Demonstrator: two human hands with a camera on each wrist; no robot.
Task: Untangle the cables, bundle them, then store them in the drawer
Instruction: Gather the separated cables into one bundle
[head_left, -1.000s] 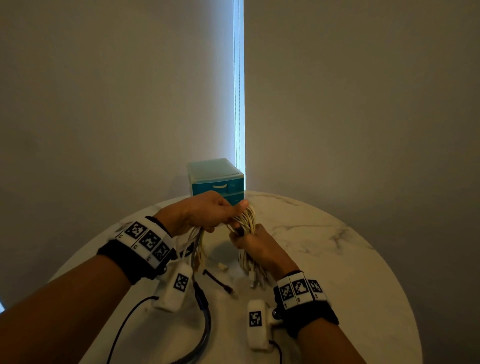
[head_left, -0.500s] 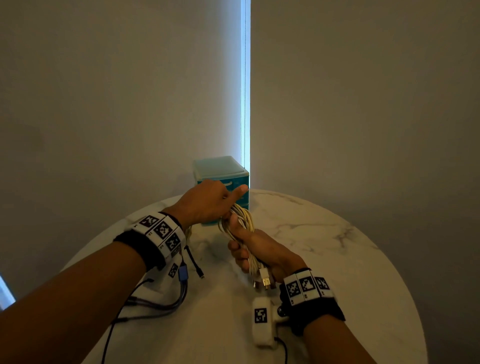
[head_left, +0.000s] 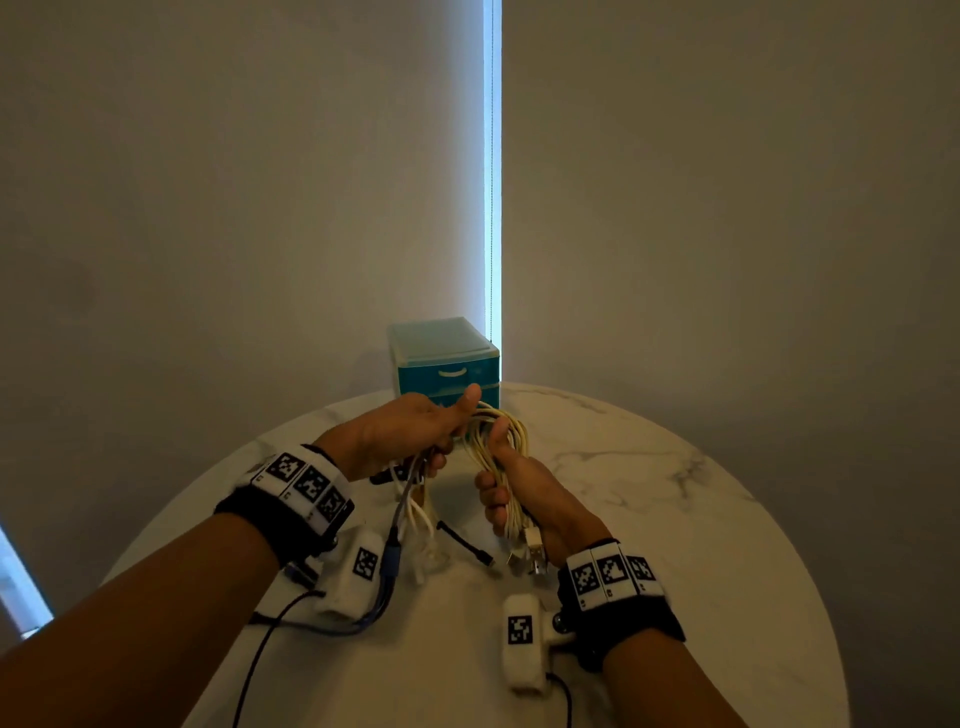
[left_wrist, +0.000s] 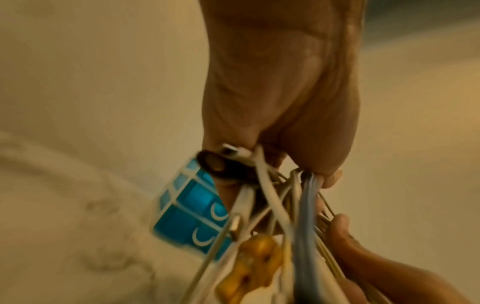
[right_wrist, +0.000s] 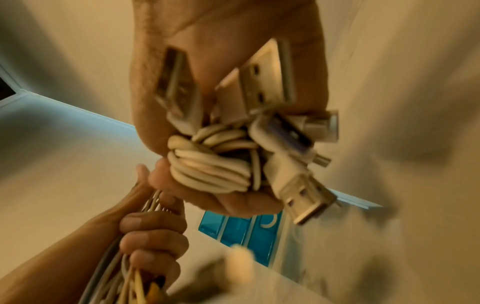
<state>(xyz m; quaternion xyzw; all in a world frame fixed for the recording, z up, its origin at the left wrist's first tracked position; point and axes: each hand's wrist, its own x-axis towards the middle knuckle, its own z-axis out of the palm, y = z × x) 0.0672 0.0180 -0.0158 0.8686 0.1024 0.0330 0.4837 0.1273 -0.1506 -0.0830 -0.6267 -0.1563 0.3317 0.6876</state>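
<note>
Both hands hold cream-white cables above the round marble table (head_left: 649, 519). My right hand (head_left: 511, 486) grips a coiled bundle of cables (head_left: 501, 436), thumb up; in the right wrist view the bundle (right_wrist: 207, 166) lies in the fist with several USB plugs (right_wrist: 265, 86) sticking out. My left hand (head_left: 410, 434) grips loose white and grey-blue cables (head_left: 410, 499) that hang to the table, thumb pressed near the coil's top. In the left wrist view these loose cables (left_wrist: 275, 216) spread below the fingers. The teal drawer unit (head_left: 447, 364) stands behind the hands, drawers closed.
A black cable end (head_left: 465, 543) lies on the table between the wrists. Dark camera leads (head_left: 270, 639) trail from the wristbands over the near table edge. A wall with a bright vertical window strip (head_left: 492, 182) rises right behind the drawer unit.
My left hand has drawn back toward me and lowered, with the loose cables hanging longer. The right hand keeps its grip on the coil, now held more upright.
</note>
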